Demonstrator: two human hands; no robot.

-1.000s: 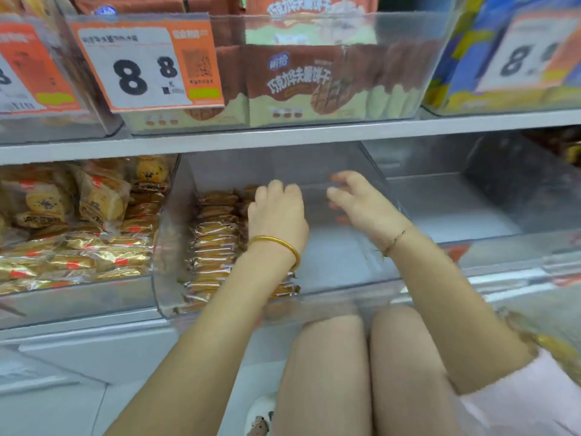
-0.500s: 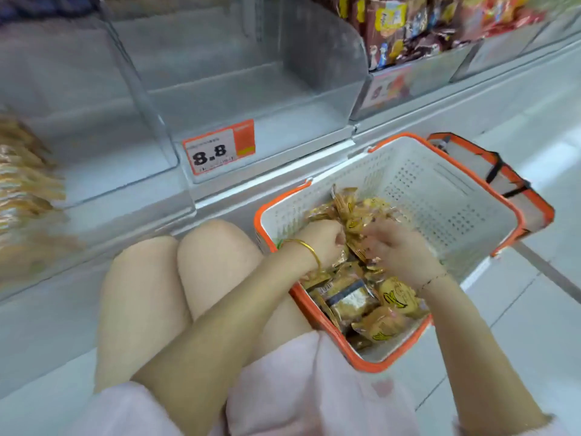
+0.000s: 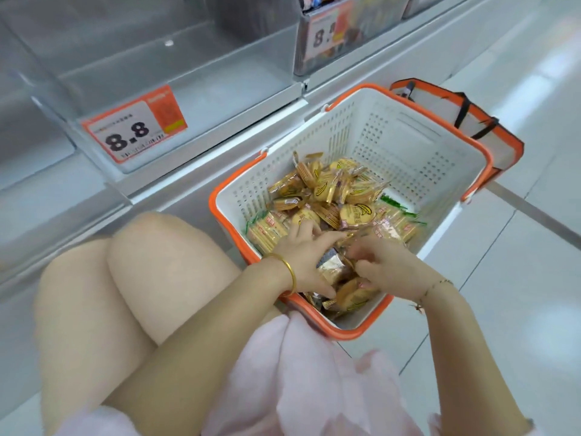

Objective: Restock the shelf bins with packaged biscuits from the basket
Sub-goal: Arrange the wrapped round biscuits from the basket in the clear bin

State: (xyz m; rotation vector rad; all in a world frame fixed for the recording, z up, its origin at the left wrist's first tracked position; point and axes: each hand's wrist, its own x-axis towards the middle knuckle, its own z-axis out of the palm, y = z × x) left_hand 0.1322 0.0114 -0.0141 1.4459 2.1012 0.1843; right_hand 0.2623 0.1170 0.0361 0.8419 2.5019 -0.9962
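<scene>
White perforated plastic basket (image 3: 408,130), orange-rimmed: stood on floor right of knees, seemingly for short reach. Yellow cellophane-wrapped biscuit packets (image 3: 342,196): lay heaped inside. Left hand (image 3: 301,256), right hand (image 3: 386,265): were close together, fingers curled round packets, apparently gathering a bunch. Clear plastic shelf bin (image 3: 195,77), far left: stood unfilled.

Logged basket (image 3: 408,143) as white plastic, perforated and matt, with smooth orange plastic rim. Biscuit packets (image 3: 355,212) in clear glossy film, crinkled, one silvery. Shelf bin (image 3: 188,58) of clear hard plastic, smooth, faintly hazy. Price tag (image 3: 135,129) of printed paper, slight sheen. Floor (image 3: 518,278) tiled, polished, reflective. Bangle (image 3: 290,273) of shiny yellow metal. Garment (image 3: 298,382) of pink cloth, soft, matt.
</scene>
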